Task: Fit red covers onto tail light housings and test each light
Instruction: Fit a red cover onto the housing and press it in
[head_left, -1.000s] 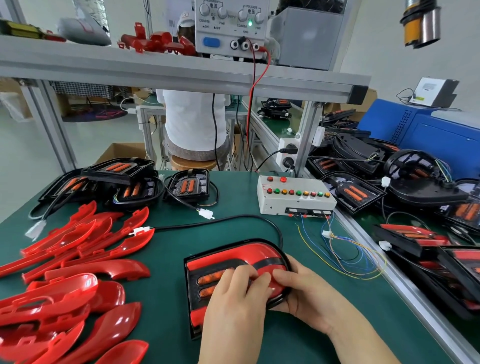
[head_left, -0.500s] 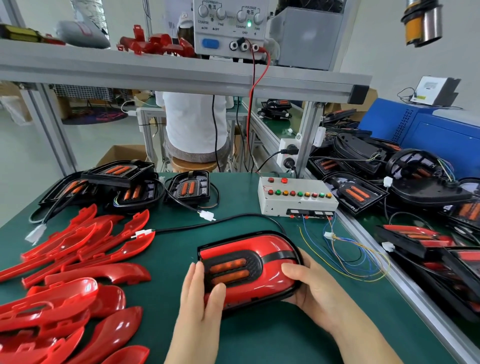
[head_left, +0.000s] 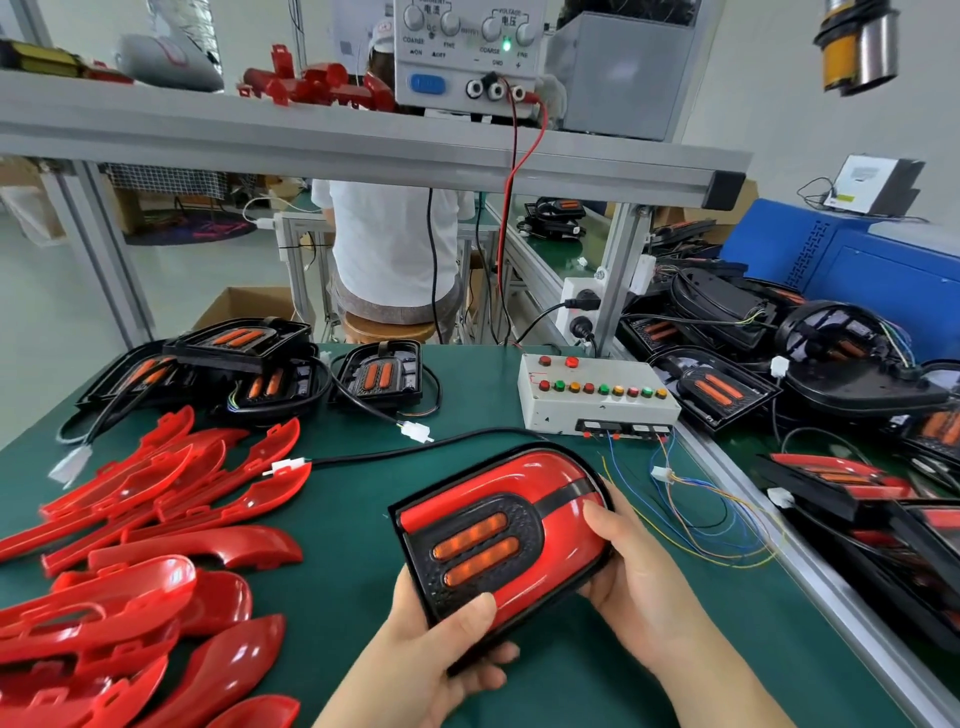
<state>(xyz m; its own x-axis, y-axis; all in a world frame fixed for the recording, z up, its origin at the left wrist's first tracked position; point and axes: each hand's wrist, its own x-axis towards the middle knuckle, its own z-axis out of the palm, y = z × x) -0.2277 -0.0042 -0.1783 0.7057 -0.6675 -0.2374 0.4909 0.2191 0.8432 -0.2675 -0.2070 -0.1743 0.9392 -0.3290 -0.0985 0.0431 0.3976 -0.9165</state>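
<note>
You are gripping the tail light (head_left: 498, 535) at lower centre, lifted above the green desk (head_left: 337, 597); your left hand (head_left: 441, 654) is clasping its near corner; your right hand (head_left: 631, 577) is cupping its right edge.

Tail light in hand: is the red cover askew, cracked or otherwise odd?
Nothing stands out. Red cover sits evenly in the housing, no visible crack or gap; left hand and right hand grip its ends.

The covers (head_left: 156, 519) lie heaped along the left edge of the counter (head_left: 353, 519). Behind them, at the far left corner, lie the housings (head_left: 244, 338). The button box (head_left: 597, 400) sits near the far right corner. Before it, the tail light (head_left: 498, 535) is between the left hand (head_left: 441, 649) and the right hand (head_left: 639, 582).
</note>
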